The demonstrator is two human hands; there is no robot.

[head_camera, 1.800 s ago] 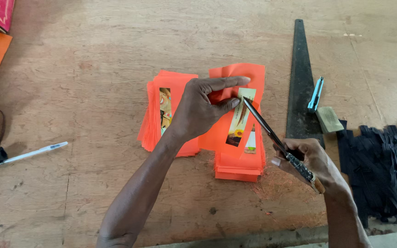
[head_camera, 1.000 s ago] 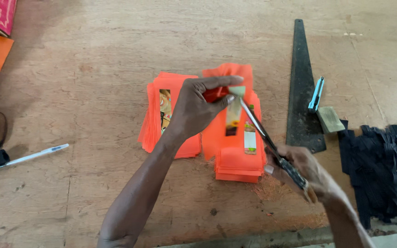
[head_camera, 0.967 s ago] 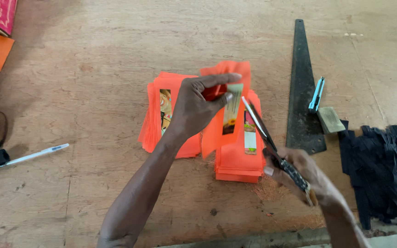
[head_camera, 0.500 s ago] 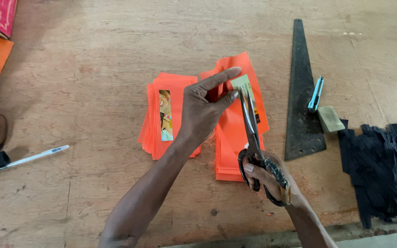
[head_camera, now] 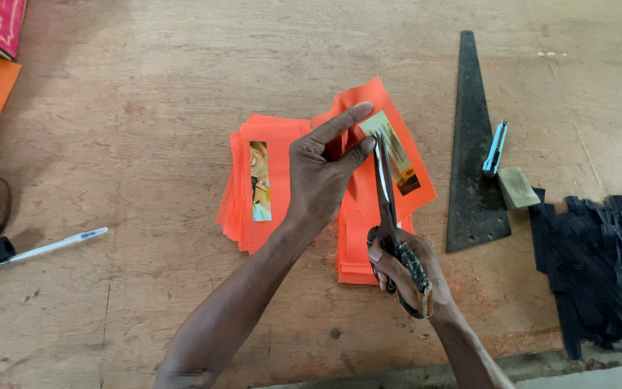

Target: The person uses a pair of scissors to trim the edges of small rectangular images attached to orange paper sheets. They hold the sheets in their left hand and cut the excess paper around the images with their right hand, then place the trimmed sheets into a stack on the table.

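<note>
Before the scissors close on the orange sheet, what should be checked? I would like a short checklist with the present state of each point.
1. Left hand holds the lifted orange fabric sheet with the printed label: ok.
2. Right hand has its grip on the handles of the metal scissors: ok.
3. Blade tips reach the sheet beside the label: ok.
4. Left thumb apart from the blades: not ok, it lies right beside them.
5. Orange stack underneath outside the blades: cannot tell.
6. Dark triangular ruler apart from the hands: ok.
</note>
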